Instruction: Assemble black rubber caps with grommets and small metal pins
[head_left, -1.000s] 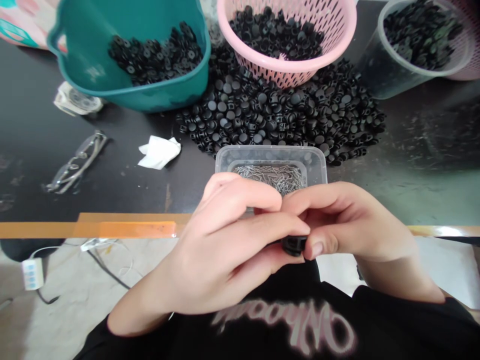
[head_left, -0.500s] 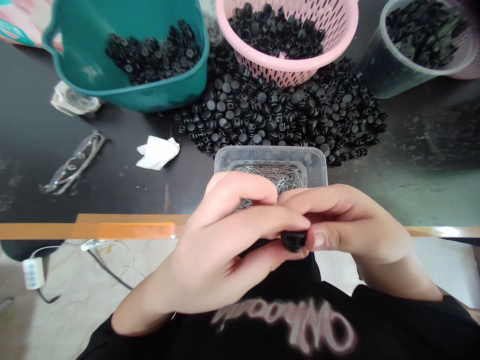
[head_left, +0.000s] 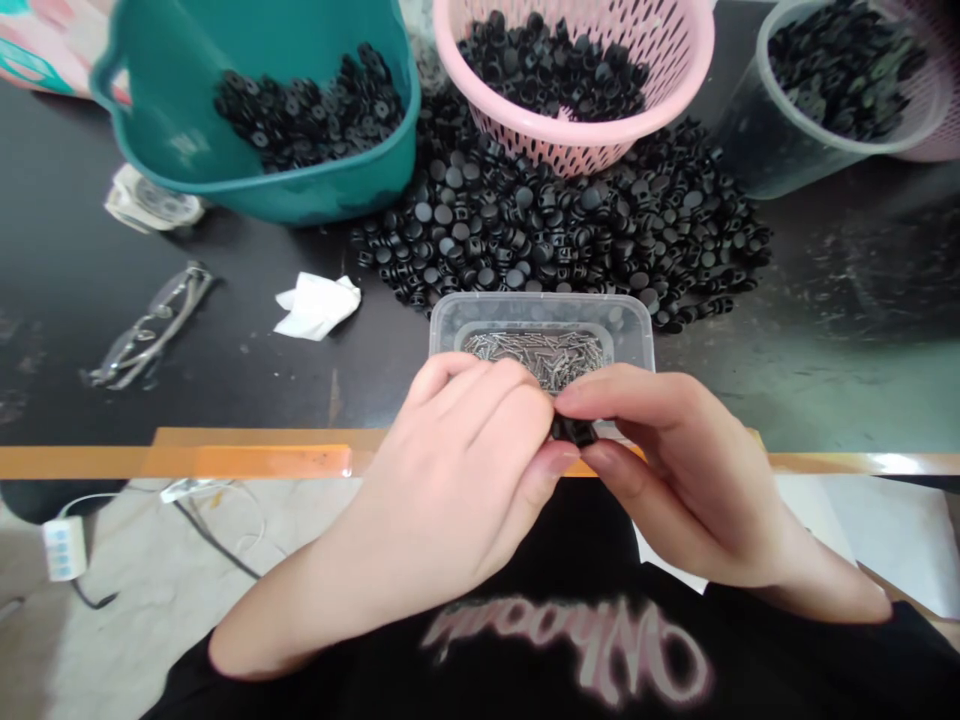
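Observation:
Both hands meet just in front of a transparent plastic tub (head_left: 541,318), which holds many thin metal pins (head_left: 534,352). My left hand (head_left: 457,460) and my right hand (head_left: 682,465) pinch a small black round plastic piece (head_left: 574,431) between their fingertips. Fingers hide most of that piece. The tub's near side lies behind my fingers. Beyond the tub spreads a large heap of similar black pieces (head_left: 562,220), which neither hand touches.
A teal basin (head_left: 315,190), a pink basket (head_left: 577,130) and a transparent cup (head_left: 795,150) hold more black pieces at the back. Glasses (head_left: 150,328) and a white tissue (head_left: 318,305) lie on the dark table (head_left: 825,300), which has an orange-edged front (head_left: 247,460).
Both hands have moved away from my body, carrying the black piece up from the table's front edge toward the tub. My fingers have shifted around it, covering more of it.

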